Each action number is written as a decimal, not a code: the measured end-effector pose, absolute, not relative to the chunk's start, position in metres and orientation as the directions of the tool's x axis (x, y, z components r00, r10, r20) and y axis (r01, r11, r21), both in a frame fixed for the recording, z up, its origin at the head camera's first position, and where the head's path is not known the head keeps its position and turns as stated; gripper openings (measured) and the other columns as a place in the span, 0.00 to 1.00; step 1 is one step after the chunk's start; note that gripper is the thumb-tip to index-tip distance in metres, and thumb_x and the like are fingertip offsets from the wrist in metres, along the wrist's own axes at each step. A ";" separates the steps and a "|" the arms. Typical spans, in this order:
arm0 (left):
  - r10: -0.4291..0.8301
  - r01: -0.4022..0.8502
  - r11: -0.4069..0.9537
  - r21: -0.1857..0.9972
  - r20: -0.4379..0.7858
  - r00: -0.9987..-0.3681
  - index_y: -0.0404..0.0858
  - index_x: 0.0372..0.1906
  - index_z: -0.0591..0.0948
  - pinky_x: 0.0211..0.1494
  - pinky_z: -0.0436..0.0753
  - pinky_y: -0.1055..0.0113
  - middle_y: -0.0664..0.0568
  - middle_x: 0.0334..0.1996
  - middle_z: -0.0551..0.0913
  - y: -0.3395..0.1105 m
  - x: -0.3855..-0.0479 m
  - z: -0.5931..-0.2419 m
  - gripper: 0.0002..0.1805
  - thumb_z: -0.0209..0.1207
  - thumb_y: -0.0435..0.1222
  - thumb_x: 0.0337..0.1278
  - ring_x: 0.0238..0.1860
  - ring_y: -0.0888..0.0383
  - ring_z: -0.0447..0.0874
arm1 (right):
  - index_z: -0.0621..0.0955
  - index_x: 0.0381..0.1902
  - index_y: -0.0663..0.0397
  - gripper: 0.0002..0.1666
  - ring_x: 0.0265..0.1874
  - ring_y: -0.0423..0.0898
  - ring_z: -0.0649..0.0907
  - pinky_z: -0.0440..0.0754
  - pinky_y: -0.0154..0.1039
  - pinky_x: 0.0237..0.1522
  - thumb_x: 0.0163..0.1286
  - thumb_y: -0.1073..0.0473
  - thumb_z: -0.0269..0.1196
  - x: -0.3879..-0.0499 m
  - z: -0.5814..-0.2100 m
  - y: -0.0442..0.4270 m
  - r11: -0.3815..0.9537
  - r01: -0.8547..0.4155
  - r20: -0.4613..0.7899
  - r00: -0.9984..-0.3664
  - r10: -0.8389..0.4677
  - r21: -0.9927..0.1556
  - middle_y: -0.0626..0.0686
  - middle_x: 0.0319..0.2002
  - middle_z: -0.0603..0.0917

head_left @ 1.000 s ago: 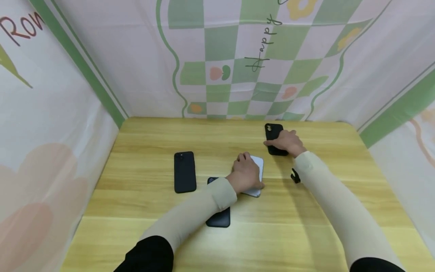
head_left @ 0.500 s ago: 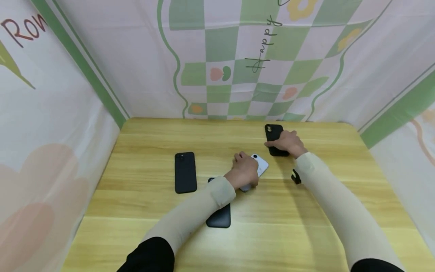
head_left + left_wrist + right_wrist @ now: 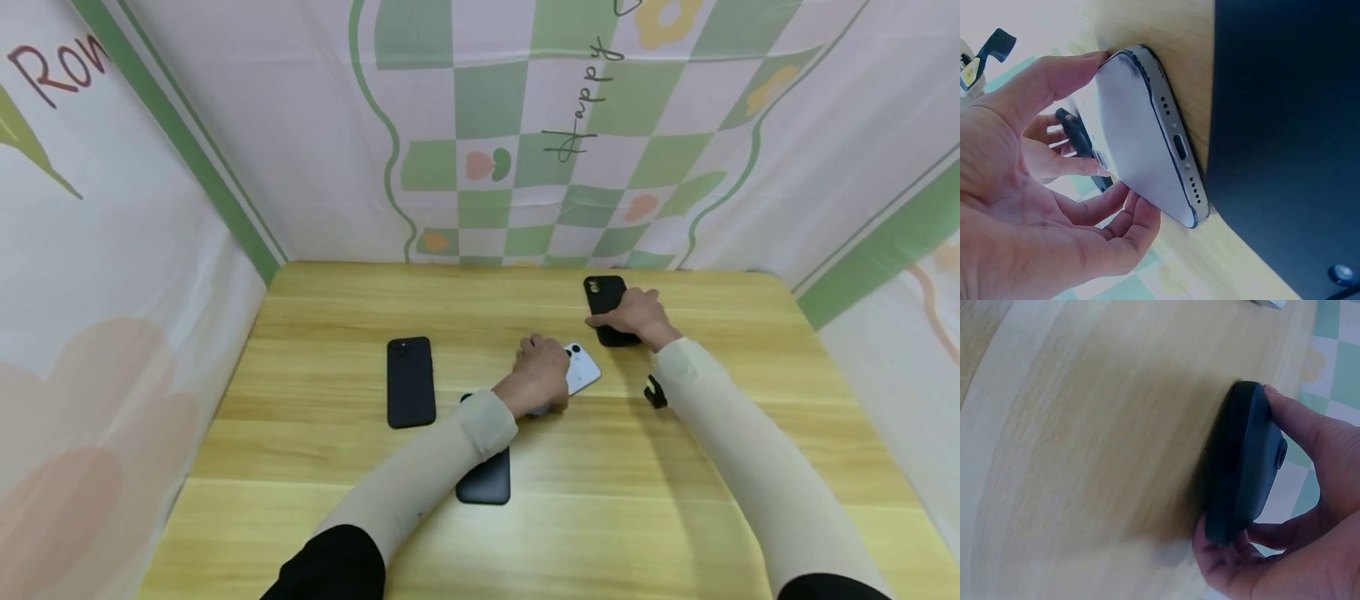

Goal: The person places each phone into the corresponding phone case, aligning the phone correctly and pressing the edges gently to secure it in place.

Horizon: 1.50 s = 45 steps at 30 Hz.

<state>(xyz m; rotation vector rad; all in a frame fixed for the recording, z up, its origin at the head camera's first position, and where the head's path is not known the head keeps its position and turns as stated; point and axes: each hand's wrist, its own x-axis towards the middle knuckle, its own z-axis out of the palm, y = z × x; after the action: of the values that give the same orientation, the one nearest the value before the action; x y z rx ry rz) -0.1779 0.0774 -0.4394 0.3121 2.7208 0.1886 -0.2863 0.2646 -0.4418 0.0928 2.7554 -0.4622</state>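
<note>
My left hand (image 3: 537, 375) grips a white phone (image 3: 582, 368) near the table's middle. In the left wrist view, thumb and fingertips hold opposite long edges of the white phone (image 3: 1125, 131), its port end facing the camera. Further right and back, my right hand (image 3: 637, 317) spans a black phone (image 3: 602, 298) that has a camera bump. The right wrist view has thumb and fingers pinching the long edges of this black phone (image 3: 1244, 462). Another black phone (image 3: 483, 482) lies under the left forearm, partly hidden. A dark phone (image 3: 411, 383) lies flat to the left.
All phones are on a wooden table (image 3: 322, 317) with a printed cloth (image 3: 487, 108) hanging behind and at both sides. Beside the right sleeve sits a small black piece (image 3: 655, 392). The left sleeve (image 3: 420, 483) crosses the front of the table.
The white phone has turned clockwise under my left hand, its camera end swinging right and now showing beside the fingers. The right hand and its black phone have hardly moved.
</note>
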 end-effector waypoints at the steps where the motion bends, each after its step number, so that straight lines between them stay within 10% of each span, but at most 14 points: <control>1: 0.249 0.198 0.965 0.170 -0.366 -0.897 0.36 0.59 0.77 0.63 0.78 0.60 0.43 0.54 0.73 0.077 -0.178 -0.440 0.36 0.80 0.46 0.48 0.56 0.48 0.70 | 0.64 0.71 0.85 0.62 0.57 0.77 0.75 0.78 0.68 0.60 0.66 0.34 0.70 -0.286 -0.441 0.264 0.946 0.111 -0.334 -0.942 0.003 -0.303 0.86 0.67 0.62; 10: 0.204 0.141 0.974 0.176 -0.423 -0.883 0.37 0.61 0.76 0.53 0.79 0.60 0.44 0.54 0.71 0.079 -0.178 -0.437 0.37 0.81 0.47 0.50 0.49 0.50 0.71 | 0.72 0.60 0.84 0.55 0.44 0.65 0.81 0.84 0.57 0.47 0.62 0.37 0.77 -0.285 -0.439 0.268 0.939 0.071 -0.281 -0.959 -0.028 -0.336 0.78 0.53 0.79; 18: 0.265 0.161 0.943 0.290 -0.370 -0.891 0.37 0.58 0.78 0.40 0.78 0.64 0.45 0.53 0.71 0.074 -0.180 -0.438 0.35 0.83 0.39 0.46 0.39 0.55 0.74 | 0.77 0.41 0.71 0.25 0.33 0.55 0.79 0.80 0.44 0.34 0.71 0.51 0.71 -0.288 -0.439 0.275 0.891 0.092 -0.217 -0.976 -0.008 -0.445 0.67 0.40 0.80; 27: 0.317 0.166 0.906 0.389 -0.364 -0.876 0.40 0.62 0.71 0.37 0.78 0.65 0.50 0.44 0.82 0.071 -0.180 -0.436 0.27 0.72 0.36 0.64 0.34 0.56 0.79 | 0.77 0.50 0.73 0.19 0.42 0.61 0.85 0.86 0.49 0.41 0.75 0.59 0.66 -0.282 -0.431 0.277 0.834 0.110 -0.226 -0.974 -0.018 -0.540 0.73 0.50 0.81; 45: 0.402 0.151 0.748 0.647 -0.261 -0.877 0.34 0.70 0.75 0.51 0.87 0.66 0.44 0.59 0.85 0.055 -0.186 -0.431 0.23 0.62 0.36 0.76 0.53 0.54 0.86 | 0.80 0.40 0.67 0.10 0.35 0.52 0.82 0.83 0.43 0.38 0.72 0.63 0.66 -0.273 -0.424 0.290 0.786 0.096 -0.211 -0.977 -0.044 -0.611 0.61 0.40 0.83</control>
<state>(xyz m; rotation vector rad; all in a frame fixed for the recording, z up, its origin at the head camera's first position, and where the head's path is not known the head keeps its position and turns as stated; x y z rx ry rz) -0.1864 0.0550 -0.4311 0.4238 2.5607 0.9000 -0.2734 0.2895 -0.4237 0.0412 2.7634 -0.9621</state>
